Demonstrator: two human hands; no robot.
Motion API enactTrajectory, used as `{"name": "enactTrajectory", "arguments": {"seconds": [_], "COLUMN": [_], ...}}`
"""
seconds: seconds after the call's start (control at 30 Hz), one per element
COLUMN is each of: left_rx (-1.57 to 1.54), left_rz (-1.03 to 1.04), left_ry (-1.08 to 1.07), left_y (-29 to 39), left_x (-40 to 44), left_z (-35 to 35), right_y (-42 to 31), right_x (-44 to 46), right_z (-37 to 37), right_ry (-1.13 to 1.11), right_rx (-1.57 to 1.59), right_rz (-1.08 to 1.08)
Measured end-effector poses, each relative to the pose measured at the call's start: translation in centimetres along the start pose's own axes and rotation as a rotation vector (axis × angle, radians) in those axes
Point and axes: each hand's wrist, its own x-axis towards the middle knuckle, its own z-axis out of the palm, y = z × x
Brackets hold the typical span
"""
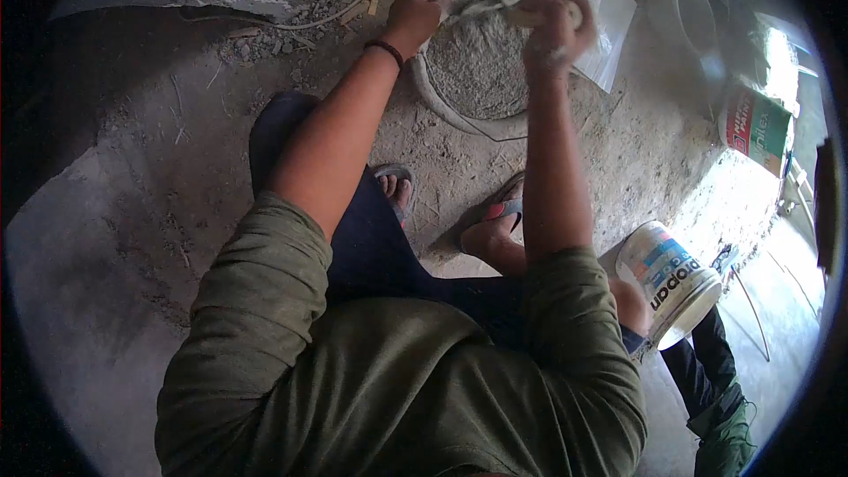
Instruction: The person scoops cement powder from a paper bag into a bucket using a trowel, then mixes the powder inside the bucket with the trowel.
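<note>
A round basin (432, 99) of wet grey mortar (484, 66) stands on the ground in front of my feet. At its far left rim, my left hand (417, 19) is closed, with the fingers wrapped around the edge. My right hand (556, 31), over the far right side of the basin, grips a trowel-like tool (576, 14) by its pale handle. The tool's working end lies low over the mortar near the far rim; its exact shape is blurred.
A white sack (611, 22) lies right of the basin. Beyond it stands a pale bucket (685, 18). A red and green paint container (757, 131) and a tipped white pail (669, 283) are at right. Rubble and a thin hose (340, 11) lie at upper left.
</note>
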Motion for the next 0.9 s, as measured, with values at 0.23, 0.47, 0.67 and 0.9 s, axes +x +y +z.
{"name": "enactTrajectory", "arguments": {"seconds": [0.23, 0.47, 0.67, 0.9], "left_rx": [-0.002, 0.032, -0.097, 0.222], "left_rz": [0.003, 0.275, -0.003, 0.186], "left_ry": [0.067, -0.02, -0.009, -0.042], "left_y": [0.3, -4.0, 0.0, -2.2], "left_x": [-0.8, 2.2, -0.2, 1.7], "left_z": [0.5, 1.3, 0.0, 0.8], "right_y": [-2.1, -0.6, 1.2, -2.6], "right_x": [-2.2, 0.4, -1.8, 1.9], "right_z": [-2.1, 1.6, -0.8, 0.5], "right_ry": [-0.038, -0.194, -0.245, -0.288], "right_rx": [0.202, 0.123, 0.165, 0.159], "right_rz": [0.275, 0.11, 0.343, 0.087]}}
